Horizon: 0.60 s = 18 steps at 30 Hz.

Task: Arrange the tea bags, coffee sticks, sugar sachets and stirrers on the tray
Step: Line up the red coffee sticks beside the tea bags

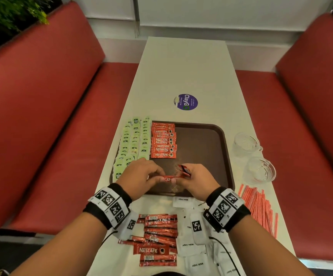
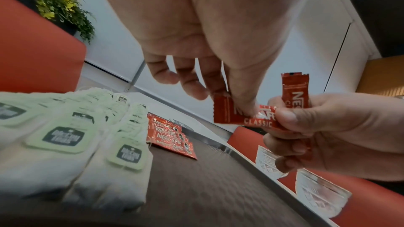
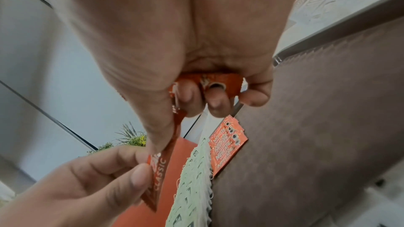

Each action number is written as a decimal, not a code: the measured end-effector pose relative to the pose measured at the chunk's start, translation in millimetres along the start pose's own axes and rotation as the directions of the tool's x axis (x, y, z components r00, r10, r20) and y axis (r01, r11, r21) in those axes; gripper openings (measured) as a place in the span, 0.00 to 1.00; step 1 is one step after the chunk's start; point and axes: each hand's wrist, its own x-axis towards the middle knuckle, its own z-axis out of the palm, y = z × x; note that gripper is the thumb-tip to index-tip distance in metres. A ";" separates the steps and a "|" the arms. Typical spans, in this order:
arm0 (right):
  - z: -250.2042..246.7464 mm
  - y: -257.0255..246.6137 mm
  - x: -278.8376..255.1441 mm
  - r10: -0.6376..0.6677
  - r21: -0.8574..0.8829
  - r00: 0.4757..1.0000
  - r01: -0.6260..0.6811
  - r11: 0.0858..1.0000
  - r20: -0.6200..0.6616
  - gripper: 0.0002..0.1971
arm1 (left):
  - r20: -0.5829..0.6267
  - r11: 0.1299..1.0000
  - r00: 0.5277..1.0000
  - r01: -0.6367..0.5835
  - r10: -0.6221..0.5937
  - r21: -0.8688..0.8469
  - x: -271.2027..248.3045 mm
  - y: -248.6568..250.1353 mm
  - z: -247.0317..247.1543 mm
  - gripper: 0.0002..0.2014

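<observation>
Over the near half of the brown tray (image 1: 203, 136), both hands hold one red coffee stick (image 1: 168, 178) level between them. My left hand (image 1: 158, 175) pinches its left end (image 2: 223, 111). My right hand (image 1: 179, 179) pinches its right end and also grips further sticks (image 1: 184, 169), one standing upright (image 2: 295, 91). Green tea bags (image 1: 134, 140) lie in rows on the tray's left side. Beside them runs a column of coffee sticks (image 1: 163, 143). Loose coffee sticks (image 1: 159, 234) and white sugar sachets (image 1: 193, 248) lie on the table near me. Red-striped stirrers (image 1: 261, 208) lie at the right.
Two glass cups (image 1: 246, 143) (image 1: 260, 169) stand to the right of the tray. A round purple sticker (image 1: 186, 102) sits on the white table (image 1: 185, 66) beyond the tray. Red benches (image 1: 42, 116) flank the table on both sides.
</observation>
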 end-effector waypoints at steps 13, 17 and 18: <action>-18.5 12.7 14.6 0.202 0.092 0.978 -0.196 0.976 -0.057 0.05 | 0.154 0.893 0.934 0.246 -0.322 0.377 91.8 -35.7 9.7 0.07; -18.9 15.5 15.7 0.183 0.073 0.981 -0.179 0.981 -0.060 0.09 | 0.175 0.852 0.913 0.257 -0.369 0.456 109.2 -39.4 18.4 0.07; -18.4 16.8 15.9 0.169 0.065 0.984 -0.165 0.984 -0.062 0.09 | 0.169 0.845 0.911 0.264 -0.377 0.465 111.6 -40.2 20.3 0.06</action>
